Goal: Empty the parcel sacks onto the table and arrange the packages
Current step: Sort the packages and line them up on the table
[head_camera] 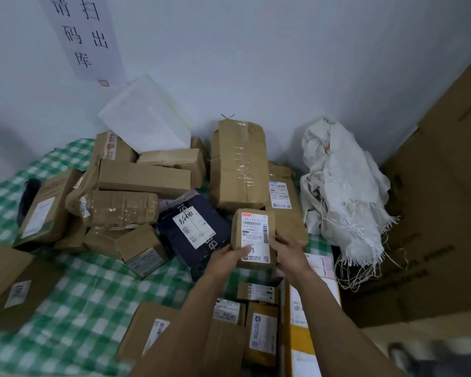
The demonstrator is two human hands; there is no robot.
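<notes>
As we reach over labelled boxes (pixel 263 333) on the table (pixel 87 289), our left hand (pixel 225 258) and right hand (pixel 287 254) clasp a small parcel (pixel 253 235), label facing us. Beyond the grip, leftward, boxes form a pile (pixel 136 180); rightward slumps a crumpled sack (pixel 343 186), contents hidden.

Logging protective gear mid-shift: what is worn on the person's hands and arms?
Nothing visible: the left hand and right hand are ungloved, no rings, watch or wristband seen; the left forearm and right forearm are bare, no sleeves in view.
</notes>
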